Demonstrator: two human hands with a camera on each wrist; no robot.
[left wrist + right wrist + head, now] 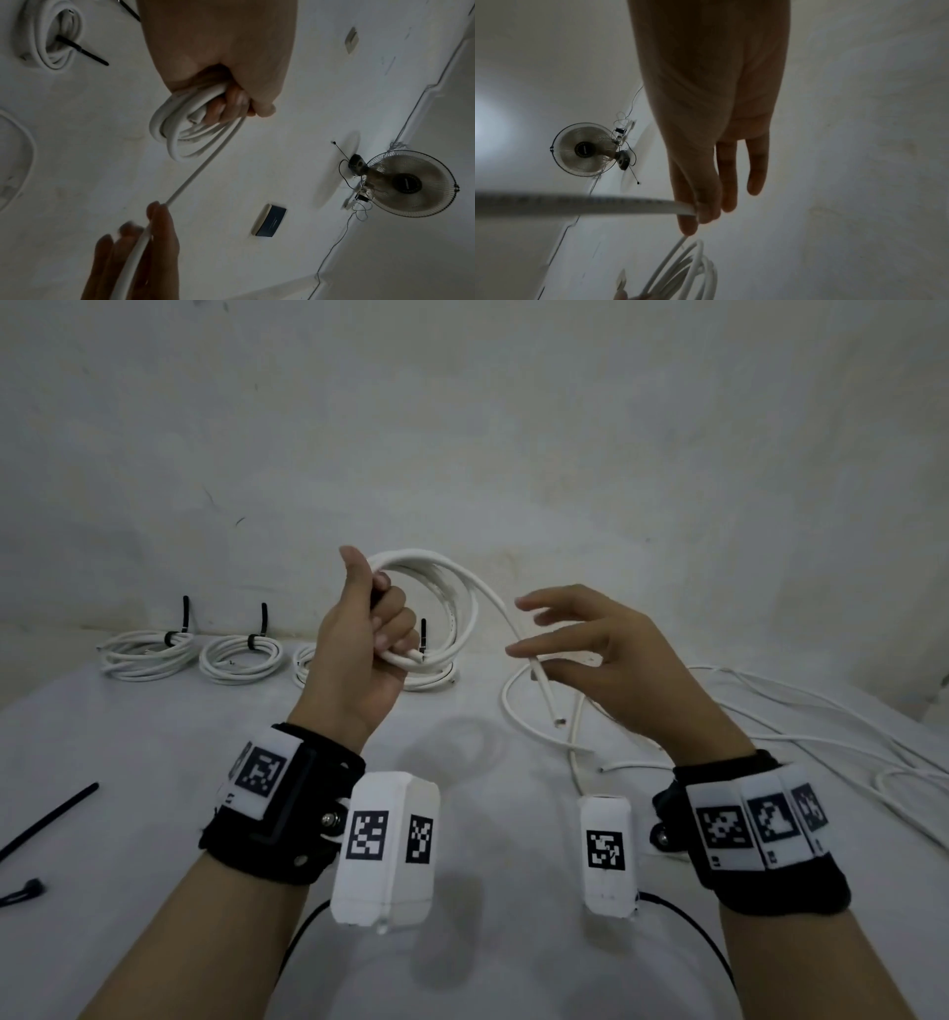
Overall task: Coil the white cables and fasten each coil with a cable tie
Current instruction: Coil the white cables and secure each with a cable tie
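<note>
My left hand point(369, 629) is raised over the table, fingers curled round one side of a coil of white cable point(452, 588) with a few loops. The left wrist view shows the loops point(174, 130) bunched in that fist point(218, 60). From the coil's top the cable slants down to the right. It passes between the thumb and forefinger of my right hand point(590, 644), whose other fingers are spread. Its cut end point(557, 721) hangs free just above the table. In the right wrist view the cable point(603, 205) crosses the fingertips point(706, 213).
Tied coils with black cable ties lie along the back left point(146, 649) point(241, 657), and a third point(434, 677) is partly hidden behind my left hand. Loose white cables point(770, 711) sprawl on the right. Black cable ties point(49, 814) lie at the left edge.
</note>
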